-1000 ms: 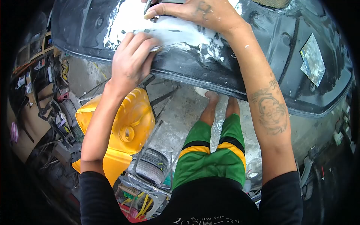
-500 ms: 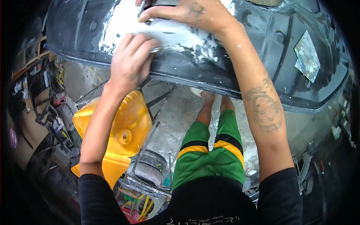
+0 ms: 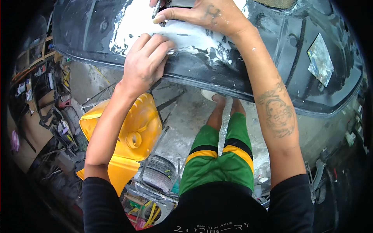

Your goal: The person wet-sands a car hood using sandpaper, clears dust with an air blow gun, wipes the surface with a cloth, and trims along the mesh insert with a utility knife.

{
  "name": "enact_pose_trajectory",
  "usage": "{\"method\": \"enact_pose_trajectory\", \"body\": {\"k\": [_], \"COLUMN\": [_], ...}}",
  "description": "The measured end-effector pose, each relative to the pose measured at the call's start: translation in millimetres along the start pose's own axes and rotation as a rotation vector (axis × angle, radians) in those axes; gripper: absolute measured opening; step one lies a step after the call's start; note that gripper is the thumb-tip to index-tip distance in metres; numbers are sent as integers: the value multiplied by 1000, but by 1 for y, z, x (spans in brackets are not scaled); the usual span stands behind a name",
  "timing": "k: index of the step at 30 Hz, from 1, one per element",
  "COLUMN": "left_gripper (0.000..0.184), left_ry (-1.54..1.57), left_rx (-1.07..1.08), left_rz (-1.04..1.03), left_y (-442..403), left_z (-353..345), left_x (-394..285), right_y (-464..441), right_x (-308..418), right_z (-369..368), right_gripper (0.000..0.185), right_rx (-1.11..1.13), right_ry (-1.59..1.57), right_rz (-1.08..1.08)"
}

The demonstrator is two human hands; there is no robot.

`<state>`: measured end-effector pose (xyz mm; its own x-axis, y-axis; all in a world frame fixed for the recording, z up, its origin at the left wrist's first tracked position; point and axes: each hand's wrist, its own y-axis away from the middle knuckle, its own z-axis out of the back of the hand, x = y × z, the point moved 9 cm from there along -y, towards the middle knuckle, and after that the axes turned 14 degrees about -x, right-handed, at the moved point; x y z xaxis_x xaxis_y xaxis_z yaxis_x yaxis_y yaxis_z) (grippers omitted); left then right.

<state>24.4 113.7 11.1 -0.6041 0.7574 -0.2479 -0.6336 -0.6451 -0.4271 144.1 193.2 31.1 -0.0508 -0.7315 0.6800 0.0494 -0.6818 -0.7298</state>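
A black car body panel point(image 3: 210, 79), apparently a bumper, spans the top of the head view. White filler point(image 3: 130, 23) coats its middle, with patchy edges and smears. My left hand point(image 3: 145, 64) rests at the lower edge of the filler with its fingers curled. A thin greyish edge shows under those fingertips; the thing itself is mostly hidden. My right hand point(image 3: 217, 17) is at the top of the frame, closed around a dark object with a slim metal rod point(image 3: 156, 11) by the thumb. The frame edge cuts that object off.
A flat, smeared plate point(image 3: 321, 60) lies on the panel's right side. Below the panel are a yellow plastic part point(image 3: 142, 120), stacked tires point(image 3: 157, 173) and a metal stand point(image 3: 153, 143). Assorted parts clutter the floor at left point(image 3: 64, 120). My legs stand close beneath the panel.
The view has shifted slightly, so the panel and both hands appear a little further right. Both hands keep about the same places on the panel.
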Motion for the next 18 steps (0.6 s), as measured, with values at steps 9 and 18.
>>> {"method": "enact_pose_trajectory", "body": {"k": [9, 18], "left_gripper": [36, 36], "left_ry": [18, 12], "left_rx": [-32, -26], "left_rz": [-20, -10], "left_y": [4, 8], "left_z": [5, 6], "left_x": [1, 6], "right_y": [-2, -1], "right_x": [2, -5], "right_z": [3, 2], "right_gripper": [31, 30], "right_rx": [38, 15], "right_ry": [62, -3], "right_rz": [-53, -45]}}
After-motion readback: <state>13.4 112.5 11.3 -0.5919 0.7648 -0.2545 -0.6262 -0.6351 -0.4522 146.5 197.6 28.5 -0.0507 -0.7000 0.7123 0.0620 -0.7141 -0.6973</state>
